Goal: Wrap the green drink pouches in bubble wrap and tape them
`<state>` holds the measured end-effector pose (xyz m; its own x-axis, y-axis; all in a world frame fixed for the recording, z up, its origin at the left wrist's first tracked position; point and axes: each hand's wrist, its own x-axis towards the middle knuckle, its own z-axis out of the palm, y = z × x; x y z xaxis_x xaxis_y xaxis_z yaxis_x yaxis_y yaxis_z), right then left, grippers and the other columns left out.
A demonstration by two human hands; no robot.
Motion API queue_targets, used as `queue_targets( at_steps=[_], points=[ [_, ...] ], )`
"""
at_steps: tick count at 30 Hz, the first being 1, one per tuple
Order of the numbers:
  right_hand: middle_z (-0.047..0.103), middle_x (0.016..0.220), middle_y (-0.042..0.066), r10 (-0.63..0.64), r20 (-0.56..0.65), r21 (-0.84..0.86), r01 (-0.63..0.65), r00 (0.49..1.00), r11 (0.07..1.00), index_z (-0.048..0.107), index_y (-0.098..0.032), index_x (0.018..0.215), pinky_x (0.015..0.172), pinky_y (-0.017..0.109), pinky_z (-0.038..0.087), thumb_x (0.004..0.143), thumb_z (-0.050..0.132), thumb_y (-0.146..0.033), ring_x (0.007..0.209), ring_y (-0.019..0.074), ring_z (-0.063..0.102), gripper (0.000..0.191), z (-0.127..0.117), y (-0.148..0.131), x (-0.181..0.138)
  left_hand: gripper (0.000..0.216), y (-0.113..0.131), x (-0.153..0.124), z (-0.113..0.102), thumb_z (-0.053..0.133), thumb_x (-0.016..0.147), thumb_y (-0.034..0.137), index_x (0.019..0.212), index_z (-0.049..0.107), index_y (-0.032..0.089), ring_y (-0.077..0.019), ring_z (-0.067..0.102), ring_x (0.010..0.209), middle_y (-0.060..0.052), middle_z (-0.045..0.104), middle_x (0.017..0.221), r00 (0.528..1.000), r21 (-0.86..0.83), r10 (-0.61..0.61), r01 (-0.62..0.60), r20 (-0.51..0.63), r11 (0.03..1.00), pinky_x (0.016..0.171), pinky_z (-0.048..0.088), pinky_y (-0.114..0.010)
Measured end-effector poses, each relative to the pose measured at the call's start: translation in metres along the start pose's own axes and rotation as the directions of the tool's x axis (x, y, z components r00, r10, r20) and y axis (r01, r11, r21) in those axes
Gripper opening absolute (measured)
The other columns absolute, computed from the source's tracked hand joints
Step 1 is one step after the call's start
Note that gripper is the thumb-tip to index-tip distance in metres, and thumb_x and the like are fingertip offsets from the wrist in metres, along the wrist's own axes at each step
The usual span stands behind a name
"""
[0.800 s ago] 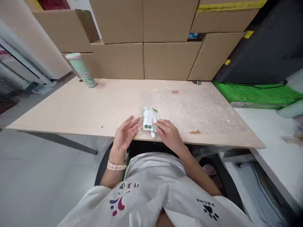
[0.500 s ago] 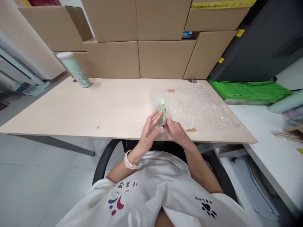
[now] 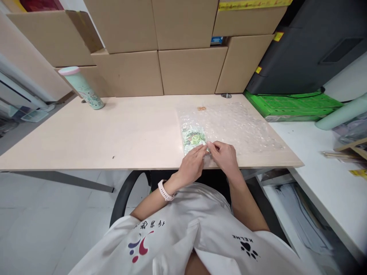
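A flat packet with a green and white print lies at the left end of a clear bubble wrap sheet. Bubbles show over it, so a layer of wrap seems to cover it. My left hand rests across its near right corner, fingers stretched out and close together; the thumb is mostly hidden. Touching those fingertips from the right, my right hand is closed, thumb and forefinger pinching what looks like the wrap's edge by the packet. The lower part of the packet is behind my left hand.
A mint tumbler with a pink lid stands at the back left. Cardboard boxes are stacked along the table's far edge. To the right are a green crate, a dark case and a white side table.
The green packet was tilted up and narrow in view; now it lies flat, its print facing up. My left hand has come down over its near corner, fingertips meeting my right hand.
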<state>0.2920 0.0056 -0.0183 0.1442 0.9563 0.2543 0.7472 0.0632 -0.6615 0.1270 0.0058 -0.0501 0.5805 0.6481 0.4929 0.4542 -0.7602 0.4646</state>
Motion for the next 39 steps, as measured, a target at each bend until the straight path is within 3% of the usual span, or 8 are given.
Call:
queue_targets(
  at_steps=[10, 14, 17, 19, 21, 26, 31, 39],
  points=[
    [0.068, 0.069, 0.002, 0.069, -0.014, -0.160, -0.071, 0.997, 0.985, 0.064, -0.022, 0.069, 0.066, 0.030, 0.038, 0.087, 0.057, -0.031, 0.069, 0.0208, 0.062, 0.021, 0.010, 0.001, 0.009, 0.032, 0.006, -0.003, -0.008, 0.042, 0.092, 0.004, 0.106, 0.067, 0.020, -0.0228, 0.062, 0.128, -0.009, 0.074, 0.119, 0.998, -0.287, -0.041, 0.024, -0.052, 0.958, 0.114, 0.046, -0.049],
    [0.071, 0.088, 0.007, -0.075, -0.123, -0.197, 0.050, 0.990, 0.979, 0.068, -0.022, 0.082, 0.071, 0.032, 0.044, 0.087, 0.054, -0.021, 0.080, 0.0230, 0.063, 0.015, 0.016, 0.001, 0.007, 0.029, 0.009, -0.012, -0.025, 0.057, 0.090, 0.017, 0.118, 0.062, 0.023, -0.0232, 0.052, 0.137, -0.011, 0.059, 0.142, 0.836, -0.484, -0.415, 0.214, -0.358, 0.848, 0.116, 0.041, -0.047],
    [0.071, 0.102, 0.010, -0.296, -0.136, -0.182, 0.270, 0.945, 0.946, 0.069, -0.020, 0.098, 0.084, 0.036, 0.048, 0.088, 0.043, -0.009, 0.096, 0.0254, 0.061, 0.030, 0.022, 0.001, 0.004, 0.050, 0.007, -0.011, -0.038, 0.068, 0.082, 0.024, 0.129, 0.053, 0.026, -0.0258, 0.046, 0.142, -0.010, 0.044, 0.155, 0.682, -0.782, -0.703, 0.319, -0.203, 0.535, 0.117, 0.038, -0.046],
    [0.072, 0.100, 0.012, -0.335, -0.102, -0.159, 0.317, 0.936, 0.935, 0.069, -0.018, 0.103, 0.088, 0.038, 0.049, 0.087, 0.039, -0.006, 0.098, 0.0264, 0.062, 0.036, 0.025, 0.001, 0.001, 0.056, 0.007, -0.007, -0.045, 0.069, 0.080, 0.026, 0.133, 0.049, 0.026, -0.0254, 0.055, 0.134, -0.011, 0.048, 0.152, 0.648, -0.909, -0.759, 0.349, 0.061, 0.226, 0.113, 0.043, -0.044],
    [0.072, 0.101, 0.013, -0.305, -0.084, -0.116, 0.294, 0.949, 0.949, 0.069, -0.016, 0.107, 0.090, 0.040, 0.050, 0.088, 0.039, -0.009, 0.098, 0.0274, 0.064, 0.036, 0.025, 0.000, -0.002, 0.058, 0.009, -0.004, -0.048, 0.065, 0.083, 0.029, 0.137, 0.045, 0.024, -0.0246, 0.059, 0.128, -0.013, 0.051, 0.148, 0.658, -0.930, -0.729, 0.358, 0.188, 0.083, 0.109, 0.046, -0.042],
    [0.074, 0.112, 0.009, -0.184, 0.039, 0.187, 0.174, 0.982, 0.967, 0.064, -0.019, 0.120, 0.086, 0.035, 0.052, 0.090, 0.041, -0.020, 0.097, 0.0234, 0.068, 0.037, 0.019, -0.010, -0.016, 0.062, 0.021, -0.003, -0.038, 0.049, 0.097, 0.040, 0.152, 0.024, 0.027, -0.0239, 0.051, 0.138, -0.013, 0.042, 0.158, 0.861, -0.823, -0.507, 0.258, -0.042, 0.506, 0.113, 0.043, -0.042],
    [0.073, 0.098, 0.010, -0.190, 0.106, 0.137, 0.175, 0.976, 0.975, 0.066, -0.019, 0.099, 0.078, 0.034, 0.050, 0.084, 0.042, -0.018, 0.087, 0.0241, 0.065, 0.028, 0.013, -0.004, -0.026, 0.056, 0.021, 0.000, -0.023, 0.056, 0.095, 0.034, 0.148, 0.041, 0.024, -0.0270, 0.041, 0.144, -0.013, 0.042, 0.159, 0.987, -0.391, -0.141, 0.102, -0.074, 0.915, 0.119, 0.035, -0.048],
    [0.070, 0.091, 0.009, -0.180, -0.085, -0.130, 0.169, 0.980, 0.977, 0.065, -0.021, 0.080, 0.082, 0.037, 0.049, 0.091, 0.044, -0.019, 0.089, 0.0247, 0.063, 0.024, -0.033, 0.019, -0.049, 0.054, 0.020, 0.008, 0.007, 0.052, 0.098, 0.029, 0.150, 0.041, 0.019, -0.0324, 0.046, 0.139, -0.013, 0.045, 0.157, 0.995, 0.207, -0.030, 0.009, 0.098, 0.978, 0.108, 0.039, -0.052]
  ],
)
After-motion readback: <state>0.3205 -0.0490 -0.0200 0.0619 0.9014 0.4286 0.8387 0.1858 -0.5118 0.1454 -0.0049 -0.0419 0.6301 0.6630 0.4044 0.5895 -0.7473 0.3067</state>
